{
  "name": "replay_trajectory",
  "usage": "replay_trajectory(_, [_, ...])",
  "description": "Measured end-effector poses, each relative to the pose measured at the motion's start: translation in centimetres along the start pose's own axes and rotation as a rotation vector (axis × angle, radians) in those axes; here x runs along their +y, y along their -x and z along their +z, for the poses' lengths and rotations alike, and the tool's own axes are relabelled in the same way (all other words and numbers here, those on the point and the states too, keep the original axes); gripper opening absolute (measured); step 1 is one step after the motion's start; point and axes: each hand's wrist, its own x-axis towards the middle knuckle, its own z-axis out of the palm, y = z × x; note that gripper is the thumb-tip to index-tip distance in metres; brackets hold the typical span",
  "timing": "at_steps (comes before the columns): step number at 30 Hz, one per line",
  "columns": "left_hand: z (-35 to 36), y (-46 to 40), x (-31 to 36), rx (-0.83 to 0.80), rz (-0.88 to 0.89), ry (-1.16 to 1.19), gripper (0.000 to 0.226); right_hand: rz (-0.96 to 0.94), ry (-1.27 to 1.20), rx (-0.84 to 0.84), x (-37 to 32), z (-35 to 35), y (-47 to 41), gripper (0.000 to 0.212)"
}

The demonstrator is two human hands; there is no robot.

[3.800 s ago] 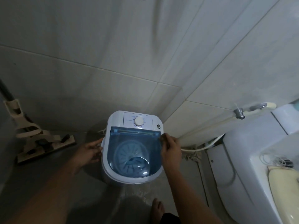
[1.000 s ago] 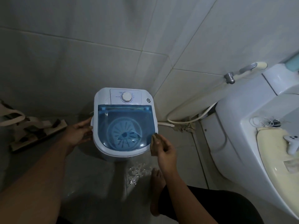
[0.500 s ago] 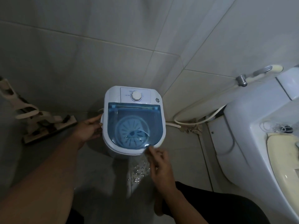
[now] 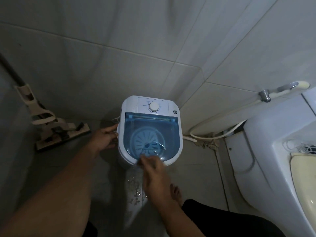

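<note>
A small white washing machine [image 4: 177, 117] stands on the floor in the tiled corner. Its blue see-through lid [image 4: 153, 130] lies flat, and the round agitator shows through it. A white dial [image 4: 153, 106] sits on the back panel. My left hand [image 4: 104, 140] grips the machine's left side, thumb above and fingers below. My right hand [image 4: 153, 171] is at the front middle of the machine, its blurred fingertips curled over the lid's front edge.
A white toilet [image 4: 266, 151] fills the right side, with a spray nozzle [image 4: 287, 87] on the wall and a hose [image 4: 213, 136] along the floor. A flat mop [image 4: 56, 132] leans at the left. Water [image 4: 135, 190] lies in front of the machine beside my bare foot [image 4: 175, 192].
My right hand has slid from the machine's right side along the rim to the front middle of the lid. The left hand has stayed on the left side.
</note>
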Motion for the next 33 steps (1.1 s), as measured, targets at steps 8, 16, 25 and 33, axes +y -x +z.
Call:
replay_trajectory(8, [0.0,0.1,0.0,0.004,0.012,0.020,0.046,-0.166,-0.118,0.005,-3.3,1.1,-1.7,0.057])
replay_trajectory(16, [-0.3,0.0,-0.1,-0.007,-0.005,0.039,0.046,-0.145,0.025,0.001,-0.8,-0.4,-5.1,0.046])
replay_trajectory(25, [-0.6,-0.1,0.0,-0.014,-0.013,0.033,0.045,-0.172,0.083,-0.061,-1.1,-3.3,-15.9,0.047])
replay_trajectory(33, [-0.6,0.0,0.1,-0.034,-0.013,0.078,0.047,-0.475,0.147,-0.320,-3.0,-0.7,-12.6,0.041])
